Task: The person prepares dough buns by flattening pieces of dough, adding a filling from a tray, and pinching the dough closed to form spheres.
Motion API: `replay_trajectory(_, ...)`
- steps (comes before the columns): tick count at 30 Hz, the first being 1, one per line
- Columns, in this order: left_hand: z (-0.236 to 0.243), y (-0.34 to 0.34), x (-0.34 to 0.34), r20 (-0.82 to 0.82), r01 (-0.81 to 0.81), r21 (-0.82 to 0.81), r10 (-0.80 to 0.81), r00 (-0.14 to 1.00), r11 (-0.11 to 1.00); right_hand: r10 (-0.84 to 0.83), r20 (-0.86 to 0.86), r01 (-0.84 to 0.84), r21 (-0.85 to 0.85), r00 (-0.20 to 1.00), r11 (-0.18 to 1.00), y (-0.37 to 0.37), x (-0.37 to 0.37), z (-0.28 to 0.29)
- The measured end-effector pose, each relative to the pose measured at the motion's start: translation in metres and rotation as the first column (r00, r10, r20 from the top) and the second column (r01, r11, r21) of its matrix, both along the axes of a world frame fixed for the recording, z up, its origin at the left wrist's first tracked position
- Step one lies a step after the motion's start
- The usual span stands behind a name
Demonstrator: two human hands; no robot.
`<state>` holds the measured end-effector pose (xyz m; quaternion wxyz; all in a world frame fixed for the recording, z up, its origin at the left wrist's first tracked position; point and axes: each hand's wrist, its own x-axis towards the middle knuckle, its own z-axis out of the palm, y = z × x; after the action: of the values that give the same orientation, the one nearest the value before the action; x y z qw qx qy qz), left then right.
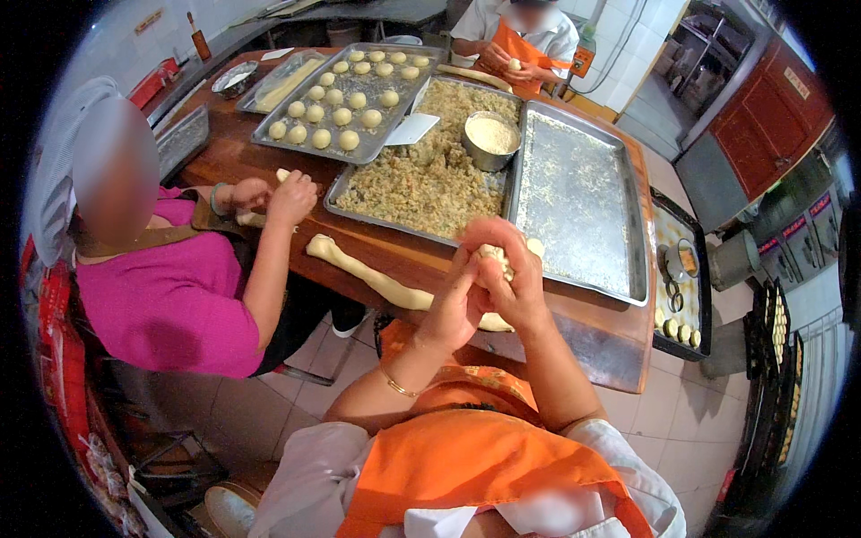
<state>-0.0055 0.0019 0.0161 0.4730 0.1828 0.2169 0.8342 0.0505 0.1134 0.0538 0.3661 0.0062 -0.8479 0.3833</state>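
Left hand (454,303) and right hand (518,285) were cupped together, closed around a dough piece (496,258) held between them. Dough rope (368,275) lay left of the grip, crumbly filling (413,190) beyond. Judged risk: uneven pinching could tear the dough piece; contents, if any, not discernible.

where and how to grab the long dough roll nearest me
Take the dough roll by its rounded left end, probably from above: that end lies uncovered on the wooden table, while your left hand hides part farther right.
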Motion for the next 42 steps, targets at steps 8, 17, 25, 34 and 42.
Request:
replay_trajectory(8,-0.035,0.008,-0.006,-0.086,0.031,-0.003,-0.031,0.996,1.000,0.037,0.072,-0.036,-0.014,0.997,0.999,-0.006,0.006,0.007)
replay_trajectory(17,-0.001,-0.003,-0.005,-0.406,-0.074,-0.062,0.043,0.913,0.995,0.144,0.055,-0.139,-0.088,0.988,0.986,-0.005,0.005,0.016)
replay_trajectory(25,0.009,-0.009,0.003,-0.368,-0.038,-0.082,0.005,0.930,0.996,0.203,-0.060,-0.212,-0.235,0.977,0.949,0.001,0.007,0.013)
replay_trajectory(34,-0.003,-0.001,0.008,-0.513,-0.208,-0.093,0.132,0.848,0.974,0.323,0.076,-0.294,-0.260,0.943,0.920,0.017,0.017,-0.004)
replay_trajectory(42,0.003,-0.013,-0.006,-0.567,-0.003,-0.060,-0.032,0.823,0.998,0.261,-0.133,-0.293,-0.392,0.956,0.872,-0.013,0.014,0.019)
